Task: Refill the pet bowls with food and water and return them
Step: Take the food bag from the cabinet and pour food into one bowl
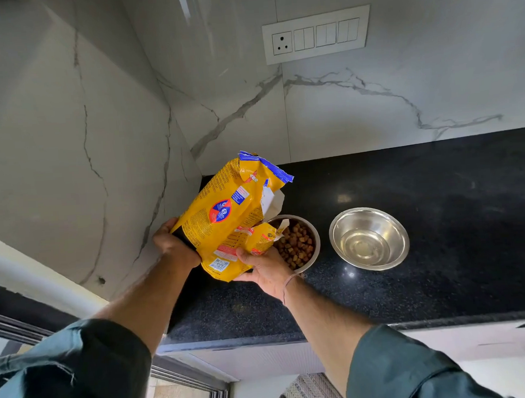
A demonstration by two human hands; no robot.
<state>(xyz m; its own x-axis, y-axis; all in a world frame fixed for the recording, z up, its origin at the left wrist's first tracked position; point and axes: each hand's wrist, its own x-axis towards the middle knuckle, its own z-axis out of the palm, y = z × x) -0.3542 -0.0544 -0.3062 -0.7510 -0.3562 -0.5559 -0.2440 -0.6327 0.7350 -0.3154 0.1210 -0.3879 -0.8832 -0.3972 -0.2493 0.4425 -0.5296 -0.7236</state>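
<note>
Gripping the yellow bag (231, 213) from both sides: left hand (174, 247) clamped on its rear edge, right hand (264, 268) cupped under the lower corner, thumb pressed on the front. Bag tilted, torn mouth right over the food bowl (298, 246), which holds brown kibble (297, 243). Just beside it on the black counter (445, 248), the water bowl (369, 238) holds clear water. Switch panel (316, 35) on the marble wall.
</note>
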